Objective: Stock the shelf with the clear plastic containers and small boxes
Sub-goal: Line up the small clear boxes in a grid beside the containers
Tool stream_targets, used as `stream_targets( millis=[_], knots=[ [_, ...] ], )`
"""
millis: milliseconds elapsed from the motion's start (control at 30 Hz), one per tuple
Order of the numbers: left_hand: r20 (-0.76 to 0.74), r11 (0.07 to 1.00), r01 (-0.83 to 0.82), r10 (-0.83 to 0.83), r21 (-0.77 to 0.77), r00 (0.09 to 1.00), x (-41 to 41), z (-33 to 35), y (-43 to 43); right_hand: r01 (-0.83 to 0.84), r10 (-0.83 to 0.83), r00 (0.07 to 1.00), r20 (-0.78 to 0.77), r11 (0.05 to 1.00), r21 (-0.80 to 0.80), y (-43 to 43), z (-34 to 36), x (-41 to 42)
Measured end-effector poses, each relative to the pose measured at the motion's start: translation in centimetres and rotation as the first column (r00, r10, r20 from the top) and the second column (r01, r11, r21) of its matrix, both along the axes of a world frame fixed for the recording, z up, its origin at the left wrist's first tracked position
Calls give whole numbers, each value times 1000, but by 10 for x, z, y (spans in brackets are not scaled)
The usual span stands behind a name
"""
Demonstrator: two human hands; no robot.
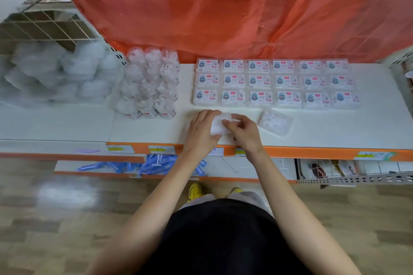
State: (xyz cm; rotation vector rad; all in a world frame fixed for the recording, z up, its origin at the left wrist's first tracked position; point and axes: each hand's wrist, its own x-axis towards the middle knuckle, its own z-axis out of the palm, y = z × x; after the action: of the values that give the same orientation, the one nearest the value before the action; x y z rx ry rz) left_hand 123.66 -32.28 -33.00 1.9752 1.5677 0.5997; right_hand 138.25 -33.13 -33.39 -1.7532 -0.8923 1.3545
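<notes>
1. Held low over the front of the shelf (pixel 154 128), just before the labelled rows (pixel 276 83): one small clear box (pixel 220 127), likely being turned label-up for a fourth row.
2. Left hand (pixel 202 128) wrapped round its left side, fingers (pixel 206 116) curled over the top; right hand (pixel 242 128) pinching its right edge.
3. Just right of the hands, lying askew: a second loose box (pixel 275 122), probably next.
4. Flat, translucent, round-cornered; no label showing on the held one.
5. Far left, packed tight: round clear containers (pixel 149 85).
</notes>
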Motion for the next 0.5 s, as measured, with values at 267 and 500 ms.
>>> stream_targets(
  millis=[267, 500],
  knots=[
    [328, 930, -144, 260, -340, 908, -22, 5, 4, 45, -31, 986, -167, 996, 83, -3, -3, -1],
    [370, 578, -109, 644, -809, 669, -39, 15, 12, 68, -24, 980, -198, 973, 220, -7, -5, -6]
  ],
)
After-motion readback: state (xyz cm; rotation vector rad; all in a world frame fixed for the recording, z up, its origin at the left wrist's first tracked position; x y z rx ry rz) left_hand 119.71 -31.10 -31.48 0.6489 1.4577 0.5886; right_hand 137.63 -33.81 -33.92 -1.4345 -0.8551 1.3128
